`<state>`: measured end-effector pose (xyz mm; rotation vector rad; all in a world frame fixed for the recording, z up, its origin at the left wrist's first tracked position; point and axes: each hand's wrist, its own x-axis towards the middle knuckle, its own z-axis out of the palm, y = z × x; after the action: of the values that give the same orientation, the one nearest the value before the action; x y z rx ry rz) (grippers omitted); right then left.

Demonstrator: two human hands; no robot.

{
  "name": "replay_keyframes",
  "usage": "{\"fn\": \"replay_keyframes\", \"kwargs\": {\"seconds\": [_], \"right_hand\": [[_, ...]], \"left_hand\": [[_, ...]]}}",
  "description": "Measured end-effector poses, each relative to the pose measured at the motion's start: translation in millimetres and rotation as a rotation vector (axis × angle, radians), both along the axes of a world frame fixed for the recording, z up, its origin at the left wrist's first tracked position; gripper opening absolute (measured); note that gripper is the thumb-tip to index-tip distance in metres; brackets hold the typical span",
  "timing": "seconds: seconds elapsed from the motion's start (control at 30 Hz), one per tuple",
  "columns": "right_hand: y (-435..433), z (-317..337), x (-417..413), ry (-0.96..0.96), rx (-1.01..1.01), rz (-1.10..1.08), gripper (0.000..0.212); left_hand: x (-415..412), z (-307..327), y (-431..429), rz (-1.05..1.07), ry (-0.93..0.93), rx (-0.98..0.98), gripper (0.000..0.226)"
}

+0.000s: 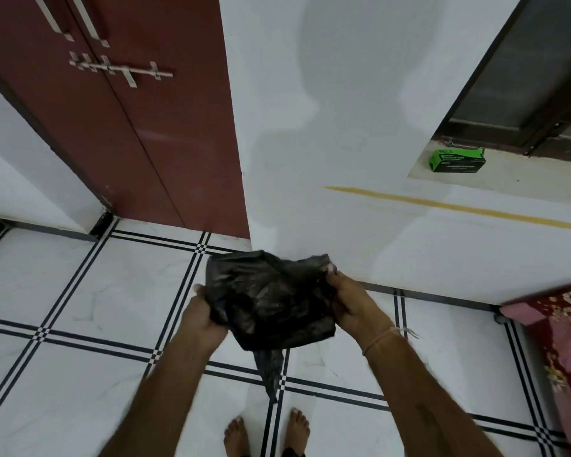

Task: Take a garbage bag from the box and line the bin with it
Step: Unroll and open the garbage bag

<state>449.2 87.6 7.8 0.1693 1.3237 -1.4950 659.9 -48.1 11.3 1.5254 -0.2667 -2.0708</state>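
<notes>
White tiled floor (80, 291), crossed by pairs of thin black lines. White wall (327, 143) straight ahead, carrying a thin yellow stripe (459, 207). Left of the wall, a dark red double door (129, 127) with metal handles and a sliding bolt (122, 70) across the seam. Right of the wall's middle, a recessed window ledge (524, 166) below a dark-framed window (524, 77). On that ledge, a green garbage bag box (457, 160), lying flat, well apart from both hands. At the far right edge, against the foot of the wall, a red floral cloth (561, 341), only partly in view.

In front of the wall's base, a crumpled black garbage bag (271, 301), held up above the floor between both hands. Left hand (200, 316) closed on the bag's left edge, fingers curled into the plastic. Right hand (350, 305) closed on the bag's right edge, thumb on top, a thin thread bracelet (381, 338) on the wrist. Bag bunched between the two grips, one narrow tail (271, 374) hanging down below. Bare feet (267, 433) on the floor directly beneath the bag.
</notes>
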Motion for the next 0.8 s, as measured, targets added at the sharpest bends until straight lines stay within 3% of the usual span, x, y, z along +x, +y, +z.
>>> {"fn": "replay_keyframes", "kwargs": {"seconds": [0.1, 0.2, 0.23, 0.27, 0.3, 0.33, 0.37, 0.43, 0.53, 0.6, 0.8], "right_hand": [[-42, 41, 9, 0.21, -0.047, 0.0, 0.033], [-65, 113, 4, 1.065, -0.31, -0.165, 0.024], [-65, 118, 4, 1.385, -0.398, -0.205, 0.024], [-63, 104, 4, 1.583, -0.372, -0.141, 0.026], [-61, 75, 5, 1.575, -0.26, 0.027, 0.028], [-47, 32, 9, 1.476, -0.07, 0.251, 0.025], [-25, -9, 16, 1.284, 0.102, 0.43, 0.021], [-13, -50, 10, 0.866, 0.15, 0.519, 0.025], [12, -60, 10, 0.383, 0.028, 0.342, 0.038], [12, -60, -3, 0.19, -0.102, 0.246, 0.042], [13, -68, -34, 0.071, -0.159, -0.2, 0.041]], "left_hand": [[-42, 33, -18, -0.079, -0.022, -0.122, 0.046], [-77, 104, -29, 0.006, -0.022, -0.585, 0.038], [-84, 115, -30, -0.023, -0.078, -0.753, 0.035], [-87, 107, -27, -0.079, -0.144, -0.859, 0.032], [-82, 78, -21, -0.179, -0.224, -0.861, 0.033], [-71, 38, -9, -0.317, -0.276, -0.729, 0.04], [-57, 6, 6, -0.388, -0.273, -0.495, 0.049], [-36, -24, 7, -0.346, -0.219, -0.179, 0.055], [-4, -52, 5, -0.298, -0.186, -0.028, 0.056], [6, -69, -10, -0.239, -0.156, -0.017, 0.066], [31, -89, -30, -0.055, -0.122, 0.02, 0.064]]}}
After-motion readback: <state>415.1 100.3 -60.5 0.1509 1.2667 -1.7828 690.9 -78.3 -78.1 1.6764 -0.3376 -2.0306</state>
